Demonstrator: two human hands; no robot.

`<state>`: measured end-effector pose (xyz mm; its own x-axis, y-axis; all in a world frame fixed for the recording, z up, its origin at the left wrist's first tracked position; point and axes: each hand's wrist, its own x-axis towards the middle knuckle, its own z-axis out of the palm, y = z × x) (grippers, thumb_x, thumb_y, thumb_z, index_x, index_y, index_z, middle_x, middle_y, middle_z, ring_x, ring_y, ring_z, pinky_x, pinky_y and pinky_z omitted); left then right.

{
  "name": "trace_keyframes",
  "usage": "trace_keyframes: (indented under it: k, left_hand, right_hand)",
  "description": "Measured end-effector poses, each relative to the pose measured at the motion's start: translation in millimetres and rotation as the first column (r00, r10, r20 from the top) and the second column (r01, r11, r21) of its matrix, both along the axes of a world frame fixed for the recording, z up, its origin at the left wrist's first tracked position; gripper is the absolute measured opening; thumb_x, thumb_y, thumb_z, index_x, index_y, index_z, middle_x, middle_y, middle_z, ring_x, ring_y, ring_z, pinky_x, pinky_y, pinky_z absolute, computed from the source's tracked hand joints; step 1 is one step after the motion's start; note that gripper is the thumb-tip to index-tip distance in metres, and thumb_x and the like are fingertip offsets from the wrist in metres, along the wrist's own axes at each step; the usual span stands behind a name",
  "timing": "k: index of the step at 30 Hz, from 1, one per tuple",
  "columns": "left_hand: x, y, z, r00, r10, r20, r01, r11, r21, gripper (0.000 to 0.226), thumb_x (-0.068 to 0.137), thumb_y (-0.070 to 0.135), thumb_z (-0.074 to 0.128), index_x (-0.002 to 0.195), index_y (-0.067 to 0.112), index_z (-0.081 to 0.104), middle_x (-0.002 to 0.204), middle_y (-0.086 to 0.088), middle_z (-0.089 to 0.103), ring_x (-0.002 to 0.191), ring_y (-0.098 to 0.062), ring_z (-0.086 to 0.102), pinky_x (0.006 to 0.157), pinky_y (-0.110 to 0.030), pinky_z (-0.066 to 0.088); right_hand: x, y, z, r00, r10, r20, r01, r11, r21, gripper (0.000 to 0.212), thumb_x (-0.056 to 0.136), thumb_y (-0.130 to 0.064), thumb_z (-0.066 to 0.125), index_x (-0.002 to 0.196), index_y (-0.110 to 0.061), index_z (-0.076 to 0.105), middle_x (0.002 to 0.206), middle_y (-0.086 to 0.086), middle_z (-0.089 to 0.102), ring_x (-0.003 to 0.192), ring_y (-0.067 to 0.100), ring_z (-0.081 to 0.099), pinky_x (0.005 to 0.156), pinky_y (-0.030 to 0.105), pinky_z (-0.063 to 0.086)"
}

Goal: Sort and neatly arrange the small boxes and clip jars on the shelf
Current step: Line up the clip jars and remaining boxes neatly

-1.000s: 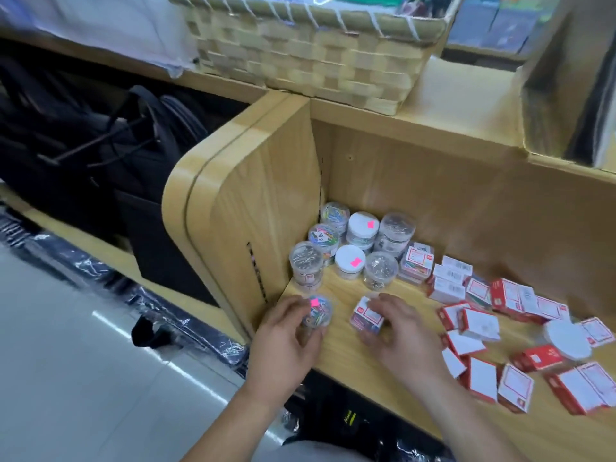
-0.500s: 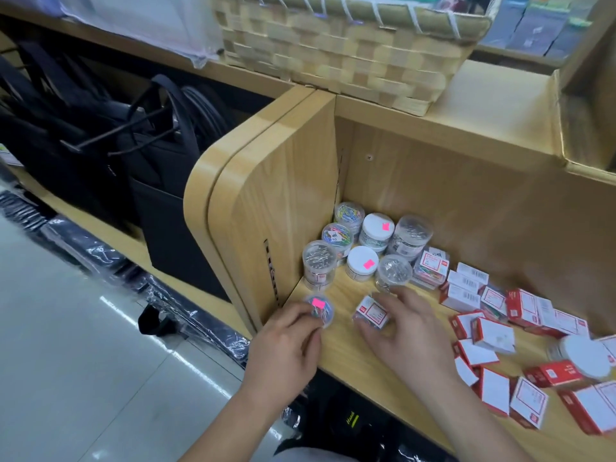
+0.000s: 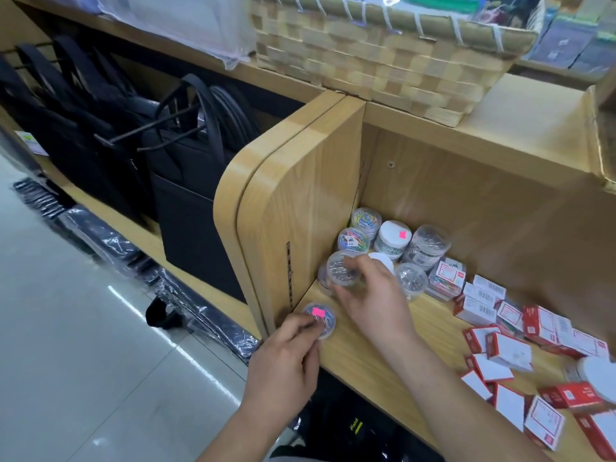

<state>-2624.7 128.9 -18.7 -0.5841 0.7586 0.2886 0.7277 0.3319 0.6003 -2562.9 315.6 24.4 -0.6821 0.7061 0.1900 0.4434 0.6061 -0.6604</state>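
Left hand point(image 3: 283, 358) fingertips pinching pink-tagged clip jar point(image 3: 319, 320) on shelf point(image 3: 373, 361) front-left corner, right hand point(image 3: 373, 295) curled round clear jar point(image 3: 341, 273) of silver clips at its 12 o'clock, six more jars point(image 3: 395, 236) at 1 o'clock, one white-lidded jar point(image 3: 598, 375) at 4 o'clock, red-white boxes point(image 3: 508, 351) (over a dozen, jumbled) at 3 o'clock.

Wooden shelf point(image 3: 383, 358) with jars point(image 3: 393, 241), boxes point(image 3: 510, 348).

Shelf point(image 3: 383, 355): light wood grain. Boxes point(image 3: 546, 325): red and white. Basket point(image 3: 383, 68): beige checkered weave. Bags point(image 3: 186, 181): black.
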Motion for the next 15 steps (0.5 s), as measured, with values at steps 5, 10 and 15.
trace_keyframes:
  k: [5, 10, 15]
  left_hand:
    - [0.0, 4.0, 2.5, 1.000, 0.012, 0.011, -0.012, 1.000, 0.003, 0.035, 0.093, 0.032, 0.053, 0.123, 0.030, 0.071, 0.124, 0.022, 0.058, 0.102, -0.006, 0.065, 0.066, -0.027, 0.058]
    - [-5.2, 14.9, -2.3, 0.997, -0.076, -0.004, 0.076, 0.997, -0.002, 0.039, 0.092, 0.025, 0.057, 0.129, 0.024, 0.069, 0.125, 0.015, 0.058, 0.103, -0.015, 0.065, 0.077, -0.035, 0.059]
    - [-8.8, 23.1, -2.1, 0.996, -0.085, -0.041, 0.088, 0.992, 0.085, 0.028, 0.087, 0.012, 0.070, 0.111, 0.023, 0.078, 0.115, 0.015, 0.066, 0.101, -0.014, 0.062, 0.083, -0.034, 0.056]
  right_hand:
    - [40.6, -5.1, 14.0, 0.988, -0.104, -0.112, 0.096, 0.993, -0.068, 0.037, 0.075, -0.033, 0.086, 0.104, -0.028, 0.064, 0.094, -0.017, 0.065, 0.081, 0.003, 0.060, 0.070, 0.019, 0.045]
    - [67.2, -2.2, 21.4, 0.959, -0.214, -0.186, 0.180, 0.966, -0.184, 0.038, 0.074, -0.032, 0.088, 0.103, -0.039, 0.064, 0.094, -0.021, 0.067, 0.083, 0.003, 0.066, 0.072, 0.020, 0.052]
    - [76.6, 43.4, 20.4, 0.930, -0.339, -0.140, 0.305, 0.928, -0.214, 0.045, 0.077, -0.025, 0.085, 0.105, -0.040, 0.053, 0.098, -0.022, 0.064, 0.091, 0.011, 0.067, 0.085, 0.043, 0.056]
